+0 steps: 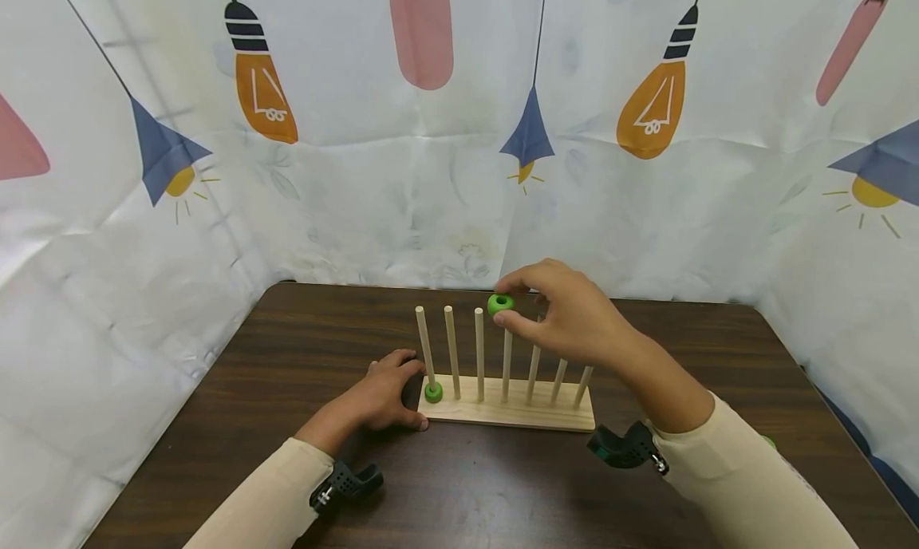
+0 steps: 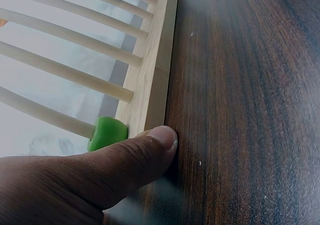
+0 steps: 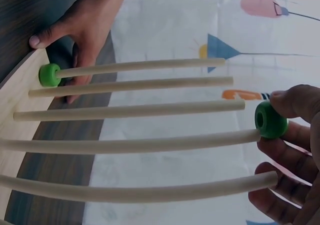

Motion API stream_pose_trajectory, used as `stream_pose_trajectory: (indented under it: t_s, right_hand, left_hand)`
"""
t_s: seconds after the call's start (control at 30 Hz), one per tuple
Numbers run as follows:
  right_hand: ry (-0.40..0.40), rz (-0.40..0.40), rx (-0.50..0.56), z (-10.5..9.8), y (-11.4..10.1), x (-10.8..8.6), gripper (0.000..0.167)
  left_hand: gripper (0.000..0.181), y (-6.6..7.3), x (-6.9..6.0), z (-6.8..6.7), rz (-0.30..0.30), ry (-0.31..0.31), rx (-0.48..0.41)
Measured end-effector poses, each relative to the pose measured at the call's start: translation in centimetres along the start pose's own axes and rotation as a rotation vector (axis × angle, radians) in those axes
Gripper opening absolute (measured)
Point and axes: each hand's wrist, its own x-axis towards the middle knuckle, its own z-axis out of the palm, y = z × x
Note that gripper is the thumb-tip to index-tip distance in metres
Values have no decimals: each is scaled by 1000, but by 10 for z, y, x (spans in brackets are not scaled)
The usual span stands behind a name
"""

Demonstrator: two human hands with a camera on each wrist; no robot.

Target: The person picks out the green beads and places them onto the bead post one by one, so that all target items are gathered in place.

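Bead (image 3: pixel 275 120) pinched by its sides in the right hand (image 1: pixel 567 317), leaving its hole clear, near the pegs' (image 1: pixel 479 353) tops (contact unclear); left hand (image 1: pixel 388 389) grips the board (image 1: pixel 495 412) end, presumably steadying it on the counter (image 1: pixel 467 485).

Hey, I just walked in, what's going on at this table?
A person's right hand pinches a green bead near the top of the fourth peg from the left, not threaded onto it. Their left hand grips the left end of the wooden base. A second green bead sits at the bottom of the leftmost peg.
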Motion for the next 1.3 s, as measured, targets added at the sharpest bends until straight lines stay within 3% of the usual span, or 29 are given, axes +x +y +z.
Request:
stream_pose_trajectory:
  t_s: [1.3]
  right_hand:
    - [-42, 38, 58, 25, -18, 29, 28]
  left_hand:
    - [70, 2, -1, -2, 4, 3, -4]
